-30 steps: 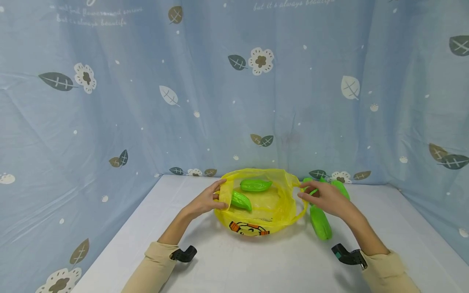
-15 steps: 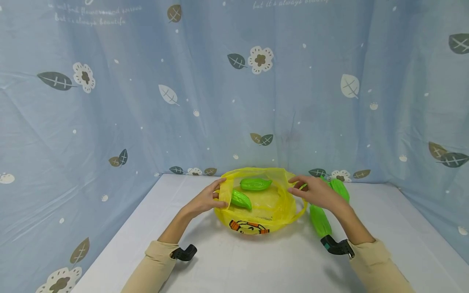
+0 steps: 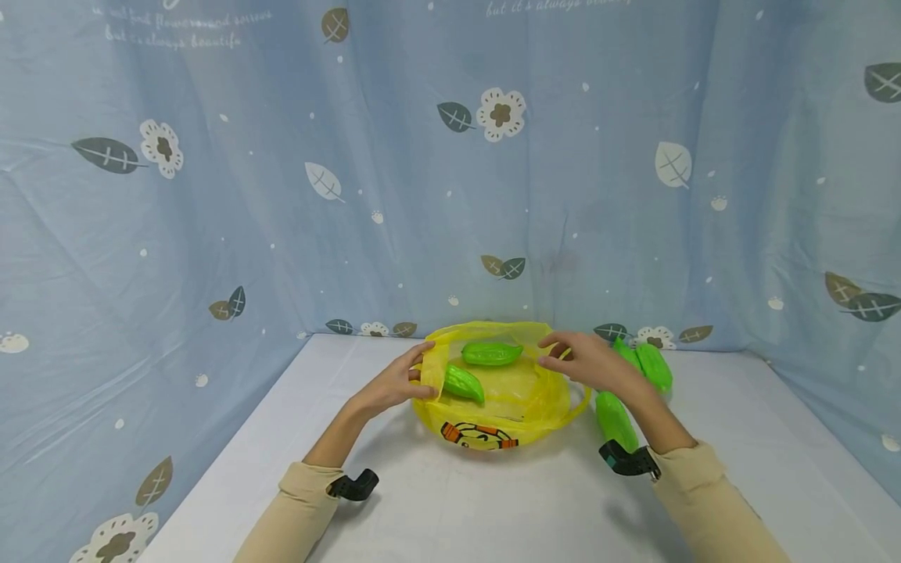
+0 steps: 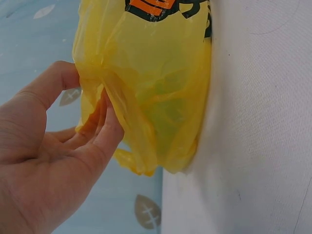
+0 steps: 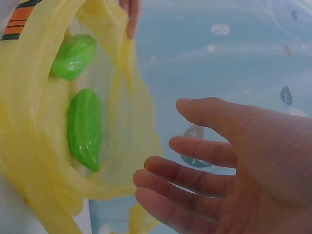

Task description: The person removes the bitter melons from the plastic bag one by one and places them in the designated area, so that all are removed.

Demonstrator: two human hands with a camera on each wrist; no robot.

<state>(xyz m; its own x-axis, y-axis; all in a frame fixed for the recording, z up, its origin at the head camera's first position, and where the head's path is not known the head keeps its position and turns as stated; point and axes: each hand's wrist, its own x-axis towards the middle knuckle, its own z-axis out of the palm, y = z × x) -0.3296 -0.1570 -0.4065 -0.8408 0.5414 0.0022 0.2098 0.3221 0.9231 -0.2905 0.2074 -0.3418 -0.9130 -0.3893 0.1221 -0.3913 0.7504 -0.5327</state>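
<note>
A yellow plastic bag point(image 3: 537, 428) with a cartoon print stands with its mouth spread on the white table. Inside lie two bright green ribbed gourds point(image 3: 491, 354), shaped like bitter melons. My left hand point(image 3: 390, 389) grips the bag's left rim near its handle; in the left wrist view the thumb presses the outside while the other fingers reach through the handle loop. Over the bag's right rim hovers my right hand point(image 3: 587, 361), fingers spread and loosely bent, holding nothing. The right wrist view shows this hand point(image 5: 219, 161) beside the bag's mouth.
Right of the bag, several more green gourds point(image 3: 615, 421) lie on the white table point(image 3: 450, 508), partly behind my right forearm. A blue curtain point(image 3: 394, 195) with leaf and flower prints hangs along the back and sides.
My right hand has moved left from the bag's right handle to above the right rim, uncovering gourds on the table. The left hand keeps its hold on the bag.
</note>
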